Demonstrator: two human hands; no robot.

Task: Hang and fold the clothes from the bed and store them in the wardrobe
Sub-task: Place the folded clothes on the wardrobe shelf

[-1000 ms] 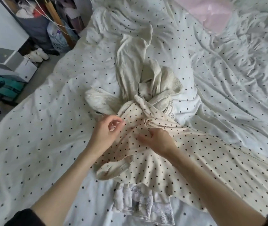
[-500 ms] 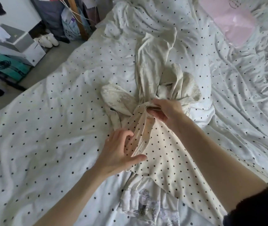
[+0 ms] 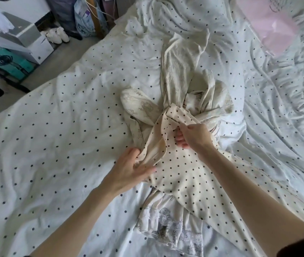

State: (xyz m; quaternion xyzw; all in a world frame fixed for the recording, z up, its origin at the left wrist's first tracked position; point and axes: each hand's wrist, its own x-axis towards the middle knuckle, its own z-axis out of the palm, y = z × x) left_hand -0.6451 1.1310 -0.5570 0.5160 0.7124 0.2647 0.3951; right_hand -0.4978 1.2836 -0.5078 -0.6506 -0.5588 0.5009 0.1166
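A cream polka-dot garment (image 3: pixel 186 175) lies across the white dotted bed sheet (image 3: pixel 55 145), running toward the lower right. My right hand (image 3: pixel 193 136) grips its upper edge, fingers curled under the fabric. My left hand (image 3: pixel 129 169) pinches the garment's left edge between thumb and fingers. Under it lies a crumpled cream printed garment (image 3: pixel 182 76), stretching up the bed. A frilled white printed piece (image 3: pixel 168 225) shows below the dotted garment.
A pink item (image 3: pixel 269 28) lies at the bed's upper right. On the floor to the left stand white boxes (image 3: pixel 27 43), a teal box (image 3: pixel 8 62), white shoes (image 3: pixel 57 35) and bags (image 3: pixel 84 17) by a wooden pole.
My right hand has slid a little lower and now holds the garment's top edge lifted. My left hand moved left onto the garment's side edge and pinched it.
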